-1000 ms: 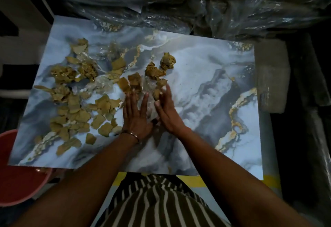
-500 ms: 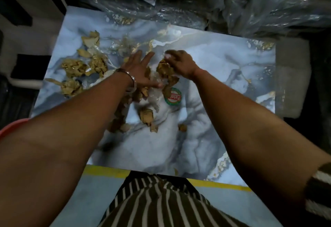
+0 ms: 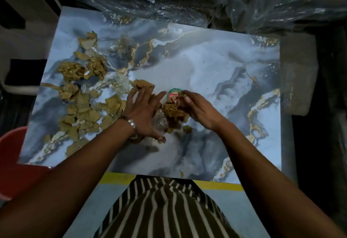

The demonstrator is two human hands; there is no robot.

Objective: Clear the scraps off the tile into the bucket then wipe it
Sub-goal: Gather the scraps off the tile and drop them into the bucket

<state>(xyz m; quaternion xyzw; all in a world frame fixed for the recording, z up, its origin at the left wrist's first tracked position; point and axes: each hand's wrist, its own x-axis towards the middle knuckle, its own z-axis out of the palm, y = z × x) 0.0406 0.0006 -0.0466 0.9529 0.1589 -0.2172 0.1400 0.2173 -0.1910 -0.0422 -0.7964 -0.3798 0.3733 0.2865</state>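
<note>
Your left hand (image 3: 142,113) lies flat, fingers spread, damming scraps (image 3: 78,110) | your right hand (image 3: 197,110) curls, pinching a bunched pile (image 3: 172,113) mid-tile (image 3: 206,65) | bucket (image 3: 11,155) waits at 8 o'clock.

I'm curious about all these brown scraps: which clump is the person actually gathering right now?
The clump mid-tile, cupped between the left hand and right hand, beside the round sticker. The others lie untouched to the left.

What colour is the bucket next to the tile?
Red; the bucket shows at the tile's near-left corner in the head view.
</note>
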